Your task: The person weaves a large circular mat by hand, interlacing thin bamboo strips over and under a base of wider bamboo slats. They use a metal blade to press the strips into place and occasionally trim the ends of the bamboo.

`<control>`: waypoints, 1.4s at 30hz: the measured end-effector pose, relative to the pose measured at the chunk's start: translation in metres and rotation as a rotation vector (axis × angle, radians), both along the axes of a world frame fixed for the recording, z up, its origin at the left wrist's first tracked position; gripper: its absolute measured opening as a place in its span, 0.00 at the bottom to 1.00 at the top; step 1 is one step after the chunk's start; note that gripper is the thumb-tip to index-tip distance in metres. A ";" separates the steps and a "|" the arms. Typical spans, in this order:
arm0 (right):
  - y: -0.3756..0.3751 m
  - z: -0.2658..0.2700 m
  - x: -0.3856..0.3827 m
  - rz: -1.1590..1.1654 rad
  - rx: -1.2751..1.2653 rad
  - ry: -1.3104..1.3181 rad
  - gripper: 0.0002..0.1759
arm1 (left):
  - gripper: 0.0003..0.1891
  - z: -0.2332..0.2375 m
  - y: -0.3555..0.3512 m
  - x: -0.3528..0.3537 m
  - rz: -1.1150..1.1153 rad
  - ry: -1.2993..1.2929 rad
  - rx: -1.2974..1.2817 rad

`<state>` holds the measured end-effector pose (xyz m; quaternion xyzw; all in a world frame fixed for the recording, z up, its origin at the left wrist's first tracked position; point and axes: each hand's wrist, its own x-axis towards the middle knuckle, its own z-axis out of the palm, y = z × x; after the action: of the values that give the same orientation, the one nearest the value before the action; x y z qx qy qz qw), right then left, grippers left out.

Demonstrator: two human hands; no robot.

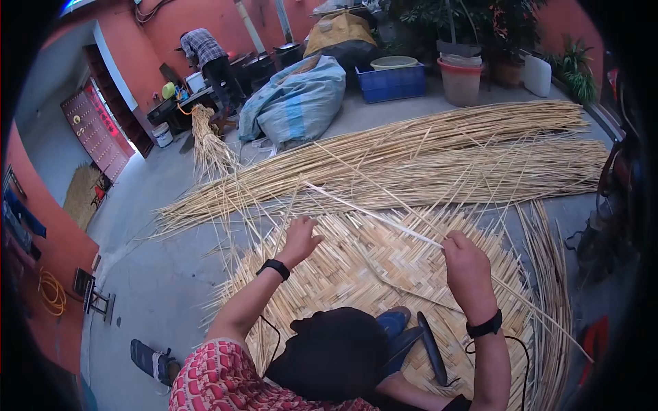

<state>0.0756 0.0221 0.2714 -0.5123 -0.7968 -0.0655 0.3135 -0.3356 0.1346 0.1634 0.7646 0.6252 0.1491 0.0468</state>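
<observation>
My right hand (469,270) is closed, its thumb and fingers pinching the near end of a pale, flat reed strip (373,214). The strip slants up to the left over the weaving, and a long thin reed (541,315) passes by the same hand. My left hand (299,241) hovers at the left part of the mat, thumb and fingers apart and holding nothing. Below both hands spreads a woven reed mat (404,274) in a zigzag pattern, with loose ends around its edge. A dark curved tool (432,349) lies on it beside my foot.
Long bundles of reeds (411,154) stretch across the floor behind the mat, with more reeds (548,274) along its right side. Farther back are a stuffed blue sack (298,99), a blue crate (391,83) and a potted plant's bucket (460,79). A person (209,58) bends over at the wall.
</observation>
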 end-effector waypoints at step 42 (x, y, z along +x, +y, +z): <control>-0.096 0.040 0.031 -0.139 -0.173 1.016 0.09 | 0.11 0.184 -0.088 0.289 -0.993 -1.335 -0.560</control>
<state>0.1064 -0.0739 0.3117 -0.5555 -0.5107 0.2369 0.6120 -0.0466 0.0465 0.3470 0.6618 0.0758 0.3687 0.6483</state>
